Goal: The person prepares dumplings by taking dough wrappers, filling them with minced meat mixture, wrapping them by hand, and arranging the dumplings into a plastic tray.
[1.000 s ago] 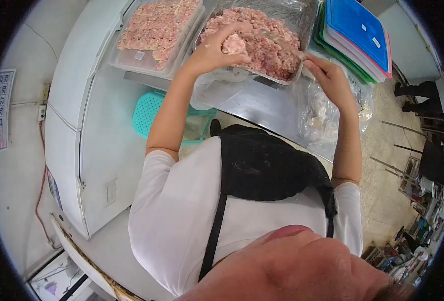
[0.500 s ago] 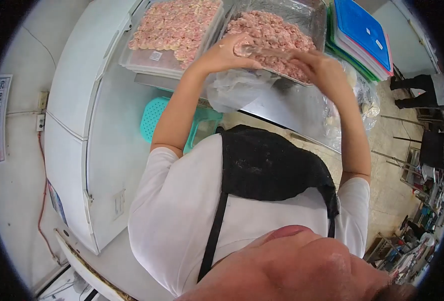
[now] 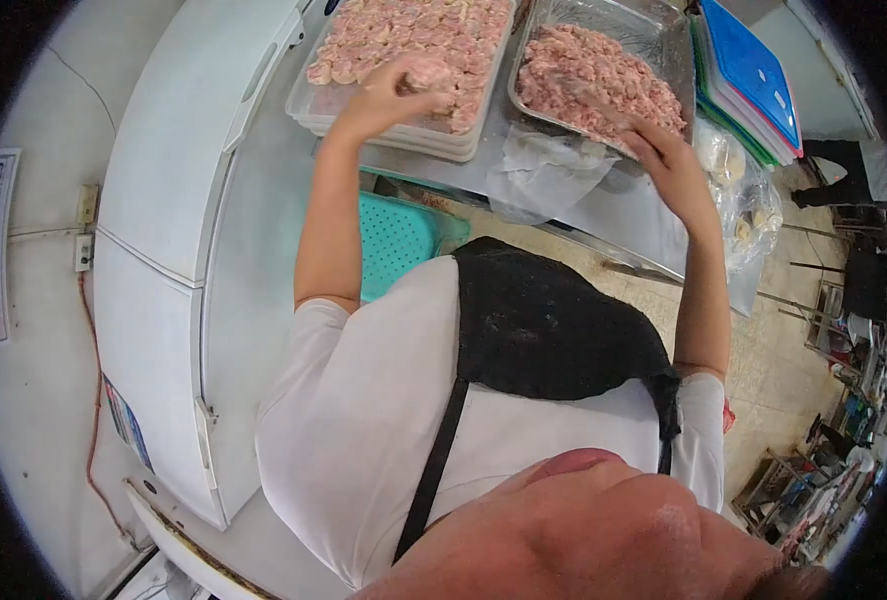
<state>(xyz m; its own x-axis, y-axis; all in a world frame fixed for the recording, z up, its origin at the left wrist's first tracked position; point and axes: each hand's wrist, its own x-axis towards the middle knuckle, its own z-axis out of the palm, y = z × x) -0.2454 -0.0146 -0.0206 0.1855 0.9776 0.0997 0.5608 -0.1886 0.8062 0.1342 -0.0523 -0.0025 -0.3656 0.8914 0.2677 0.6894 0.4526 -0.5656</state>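
Note:
My left hand is at the near part of a translucent plastic tray, its fingers curled around a meat-filled dumpling. Rows of similar pink dumplings cover most of that tray. Over the near edge of a metal pan is my right hand, closed on a thin flat spatula. The spatula's blade lies against the ground meat heaped in the pan and is hard to make out there.
Crumpled clear plastic hangs over the table's near edge. Lids in blue and other colours are stacked to the right, beside bagged pale items. A white refrigerator stands left; a turquoise basket sits below.
My left hand has moved left from the meat pan to the dumpling tray. The spatula has come away from the left hand. The view has shifted, with the trays now farther right.

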